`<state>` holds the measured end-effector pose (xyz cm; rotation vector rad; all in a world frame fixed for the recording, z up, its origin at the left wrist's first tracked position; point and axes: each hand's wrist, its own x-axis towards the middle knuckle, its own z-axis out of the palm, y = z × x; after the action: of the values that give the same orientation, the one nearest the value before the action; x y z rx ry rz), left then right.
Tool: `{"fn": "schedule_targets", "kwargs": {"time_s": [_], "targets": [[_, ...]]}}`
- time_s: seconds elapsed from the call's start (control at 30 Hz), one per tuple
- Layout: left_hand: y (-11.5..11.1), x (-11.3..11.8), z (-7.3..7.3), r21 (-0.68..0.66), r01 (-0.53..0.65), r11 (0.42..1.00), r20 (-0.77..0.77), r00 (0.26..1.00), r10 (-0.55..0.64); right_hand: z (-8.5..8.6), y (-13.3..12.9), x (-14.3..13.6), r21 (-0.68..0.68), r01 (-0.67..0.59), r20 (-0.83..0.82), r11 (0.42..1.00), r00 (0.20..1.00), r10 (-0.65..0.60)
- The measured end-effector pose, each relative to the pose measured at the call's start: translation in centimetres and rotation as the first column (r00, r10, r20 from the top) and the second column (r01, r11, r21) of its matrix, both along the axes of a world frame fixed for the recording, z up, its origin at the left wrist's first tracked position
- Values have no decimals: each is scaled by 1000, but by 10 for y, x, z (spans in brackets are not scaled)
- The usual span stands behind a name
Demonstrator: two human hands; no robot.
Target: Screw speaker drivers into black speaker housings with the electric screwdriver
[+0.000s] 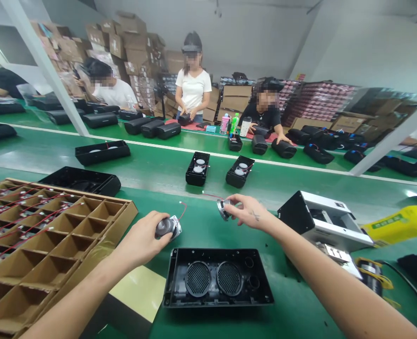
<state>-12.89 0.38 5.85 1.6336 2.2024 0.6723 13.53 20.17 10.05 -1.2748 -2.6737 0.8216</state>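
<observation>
My left hand [148, 238] is closed round a speaker driver [166, 228] with a silvery back and a red wire ending in a white plug. A second speaker driver [223, 209], tilted on its side, is gripped by the fingertips of my right hand [245, 210]; its thin wire trails to the left. Both drivers are above the far side of a black speaker housing [218, 301]. That housing lies open side up on the green bench, showing two round mesh grilles and two smaller round holes at its right end.
At left stands a cardboard divider box [88, 238] holding wired drivers. A white-and-black machine [321, 219] and a yellow bag [402, 226] are at right. Beyond, housings with drivers [198, 169] sit on the green line [151, 169]. Several co-workers [193, 84] work across it.
</observation>
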Motion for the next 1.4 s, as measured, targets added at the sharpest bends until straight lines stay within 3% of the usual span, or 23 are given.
{"fn": "schedule_targets", "kwargs": {"time_s": [0.2, 0.37, 0.53, 0.63, 0.83, 0.93, 1.03, 1.2, 1.4], "targets": [[5, 44, 27, 172, 66, 983, 166, 982, -95, 28, -56, -3, 204, 72, -249, 976, 968, -19], [-3, 57, 39, 244, 91, 965, 234, 961, -150, 27, -80, 13, 280, 35, -243, 959, 969, 36], [-25, 60, 50, 309, 131, 942, 263, 940, -217, 28, -94, 43, 276, -104, -222, 956, 960, 168], [-41, 65, 48, 324, 141, 936, 322, 913, -249, 32, -108, 63, 210, -148, -308, 966, 928, 209], [-60, 80, 26, 275, 126, 953, 536, 803, -260, 24, -134, 88, 13, -56, -461, 998, 886, 55], [-58, 86, 24, 256, 177, 950, 566, 770, -296, 13, -140, 88, -64, -45, -494, 997, 870, 7], [-51, 86, 29, 224, 211, 952, 569, 765, -303, 6, -141, 87, -39, -46, -501, 998, 865, 20], [-46, 76, 33, 88, 349, 933, 493, 799, -345, 1, -135, 92, 181, -162, -409, 970, 885, 224], [-38, 69, 29, 88, 451, 888, 202, 865, -459, -14, -125, 96, 280, -257, -358, 925, 866, 349]]}}
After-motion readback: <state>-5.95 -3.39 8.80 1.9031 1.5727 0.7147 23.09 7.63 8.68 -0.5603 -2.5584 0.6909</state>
